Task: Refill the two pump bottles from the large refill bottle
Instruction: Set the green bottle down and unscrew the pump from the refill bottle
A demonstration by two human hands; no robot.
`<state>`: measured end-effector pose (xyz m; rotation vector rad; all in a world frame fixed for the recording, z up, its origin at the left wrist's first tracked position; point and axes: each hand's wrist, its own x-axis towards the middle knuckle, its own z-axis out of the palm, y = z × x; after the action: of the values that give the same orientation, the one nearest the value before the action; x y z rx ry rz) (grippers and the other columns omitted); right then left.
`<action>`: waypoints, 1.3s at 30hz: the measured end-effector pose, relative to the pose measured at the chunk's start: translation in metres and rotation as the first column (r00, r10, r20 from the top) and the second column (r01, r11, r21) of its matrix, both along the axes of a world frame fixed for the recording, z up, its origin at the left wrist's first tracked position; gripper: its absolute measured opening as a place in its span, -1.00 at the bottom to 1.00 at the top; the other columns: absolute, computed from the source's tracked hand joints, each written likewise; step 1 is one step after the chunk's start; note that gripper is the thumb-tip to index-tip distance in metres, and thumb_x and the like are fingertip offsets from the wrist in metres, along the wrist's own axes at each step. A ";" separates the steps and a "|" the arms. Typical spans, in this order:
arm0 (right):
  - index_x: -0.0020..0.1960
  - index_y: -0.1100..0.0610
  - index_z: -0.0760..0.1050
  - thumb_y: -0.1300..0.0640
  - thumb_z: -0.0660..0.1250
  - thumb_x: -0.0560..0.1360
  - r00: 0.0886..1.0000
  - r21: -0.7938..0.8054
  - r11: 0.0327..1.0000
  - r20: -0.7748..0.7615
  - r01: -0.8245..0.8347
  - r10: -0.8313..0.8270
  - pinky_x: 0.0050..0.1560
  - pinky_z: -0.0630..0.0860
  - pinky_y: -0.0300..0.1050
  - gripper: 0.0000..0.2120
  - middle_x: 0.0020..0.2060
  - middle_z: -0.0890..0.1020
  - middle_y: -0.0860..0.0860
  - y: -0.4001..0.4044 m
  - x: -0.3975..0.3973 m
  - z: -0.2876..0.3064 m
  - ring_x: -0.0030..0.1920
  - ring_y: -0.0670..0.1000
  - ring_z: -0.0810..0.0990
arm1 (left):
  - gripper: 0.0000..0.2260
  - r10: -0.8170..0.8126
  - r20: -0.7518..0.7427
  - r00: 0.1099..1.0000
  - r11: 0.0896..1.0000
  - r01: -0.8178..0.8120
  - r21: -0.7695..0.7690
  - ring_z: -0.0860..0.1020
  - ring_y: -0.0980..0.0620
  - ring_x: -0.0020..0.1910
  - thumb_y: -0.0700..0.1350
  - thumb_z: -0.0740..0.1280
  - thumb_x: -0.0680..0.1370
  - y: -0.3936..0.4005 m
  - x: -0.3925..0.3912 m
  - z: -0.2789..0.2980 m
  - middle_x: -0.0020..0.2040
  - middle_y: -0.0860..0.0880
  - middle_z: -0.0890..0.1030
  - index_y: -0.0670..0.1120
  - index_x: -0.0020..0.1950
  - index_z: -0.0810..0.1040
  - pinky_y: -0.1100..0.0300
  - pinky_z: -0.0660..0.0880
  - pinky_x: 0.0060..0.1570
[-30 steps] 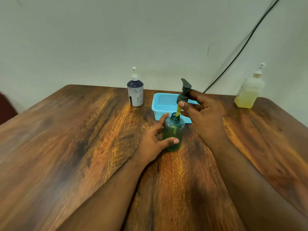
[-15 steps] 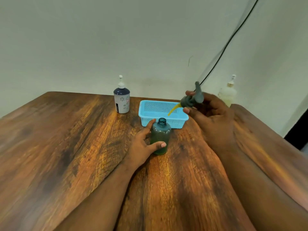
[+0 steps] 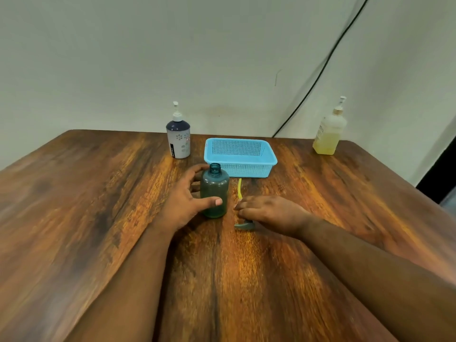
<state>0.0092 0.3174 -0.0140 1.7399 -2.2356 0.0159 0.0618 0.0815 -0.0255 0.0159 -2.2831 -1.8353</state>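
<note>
From the head camera, the left hand (image 3: 187, 201) gripped the uncapped green bottle (image 3: 214, 191), thumb across its front, upright near the middle of the table (image 3: 98, 206). Just beside it the right hand (image 3: 266, 213) lay over the pump head (image 3: 244, 225), whose yellow tube (image 3: 239, 188) pointed toward the blue basket (image 3: 240, 157); whether its fingers gripped could not be told. A white-and-navy pump bottle (image 3: 178, 137) stood at the far edge, the large refill bottle (image 3: 329, 130) at the far right corner
</note>
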 end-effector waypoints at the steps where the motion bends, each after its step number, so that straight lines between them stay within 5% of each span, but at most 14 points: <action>1: 0.17 0.15 0.51 0.27 0.44 0.39 1.000 0.021 1.000 -0.011 0.001 -0.001 0.05 0.61 0.06 -0.64 0.15 0.62 0.12 -0.001 -0.001 -0.001 0.20 0.11 0.58 | -0.29 -0.007 0.007 1.000 1.000 0.007 0.013 0.49 0.12 0.20 -0.16 0.60 0.32 -0.002 0.000 0.000 0.22 0.20 0.47 0.31 0.29 0.34 0.32 0.48 -0.03; 6: 0.17 0.14 0.48 0.26 0.44 0.40 1.000 0.061 0.998 -0.009 0.014 -0.014 0.01 0.62 0.08 -0.64 0.19 0.58 0.17 -0.004 -0.004 -0.003 0.19 0.16 0.58 | -0.20 -0.042 0.041 0.998 0.998 0.040 0.049 0.41 0.02 0.36 -0.16 0.60 0.31 -0.005 -0.001 0.000 0.44 0.05 0.38 0.32 0.38 0.30 0.07 0.48 0.23; 10: 0.22 0.11 0.44 0.24 0.39 0.45 0.999 0.106 0.994 -0.006 0.032 -0.031 0.09 0.58 0.10 -0.64 0.27 0.52 0.18 -0.004 -0.006 -0.009 0.27 0.17 0.52 | -0.04 -0.088 0.052 0.995 0.995 0.085 0.061 0.35 0.08 0.38 -0.20 0.61 0.28 -0.007 0.000 0.000 0.50 0.03 0.31 0.33 0.48 0.17 0.22 0.43 0.16; 16: 0.24 0.09 0.39 0.20 0.41 0.44 1.000 0.117 0.993 -0.022 0.018 -0.016 0.07 0.59 0.08 -0.60 0.29 0.48 0.19 -0.005 -0.007 -0.005 0.26 0.17 0.51 | 0.03 -0.100 0.056 0.993 0.990 0.093 0.110 0.27 0.00 0.48 -0.20 0.62 0.26 -0.009 0.000 0.001 0.53 0.00 0.27 0.37 0.48 0.10 0.14 0.36 0.27; 24: 0.40 0.00 0.26 0.08 0.24 0.48 0.986 0.057 0.986 -0.072 0.155 -0.151 0.06 0.55 0.03 -0.51 0.43 0.30 0.19 0.020 -0.006 -0.007 0.28 0.17 0.48 | -0.10 0.011 -0.032 0.999 0.972 -0.004 0.233 0.19 0.00 0.52 -0.06 0.65 0.19 -0.023 0.002 0.001 0.50 0.09 0.30 0.38 0.39 0.31 -0.17 0.24 0.45; 33: 0.40 0.00 0.34 0.23 0.18 0.56 0.845 -0.176 0.853 0.334 0.491 -0.418 0.28 0.37 -0.11 -0.58 0.31 0.47 0.00 0.017 0.000 -0.018 0.28 -0.01 0.45 | -0.25 0.107 0.003 0.994 0.964 -0.104 0.244 0.30 -0.01 0.46 0.04 0.60 0.29 -0.021 0.007 0.005 0.48 0.07 0.34 0.35 0.39 0.34 -0.21 0.37 0.35; 36: 0.40 -0.02 0.34 0.23 0.18 0.56 0.816 -0.162 0.836 0.377 0.524 -0.438 0.28 0.35 -0.14 -0.57 0.31 0.47 -0.02 0.019 -0.002 -0.021 0.28 -0.03 0.44 | -0.53 0.412 -0.288 0.864 0.910 -0.403 0.092 0.48 0.04 0.28 0.12 0.42 0.46 -0.010 0.019 0.025 0.34 0.00 0.50 0.06 0.35 0.47 0.04 0.53 0.21; 39: 0.39 -0.02 0.35 0.24 0.20 0.54 0.798 -0.139 0.827 0.388 0.544 -0.460 0.28 0.34 -0.16 -0.56 0.32 0.46 -0.03 0.030 -0.009 -0.020 0.30 -0.02 0.44 | -0.71 0.299 -0.585 0.754 0.906 -0.417 -0.074 0.55 0.08 0.12 0.00 0.42 0.50 0.027 0.039 0.053 0.18 -0.02 0.56 0.03 0.20 0.50 0.46 0.51 -0.05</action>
<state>0.0004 0.3478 -0.0338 1.0211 -2.7441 0.4884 0.1012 0.1086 0.0271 -0.0976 -1.8627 -1.1970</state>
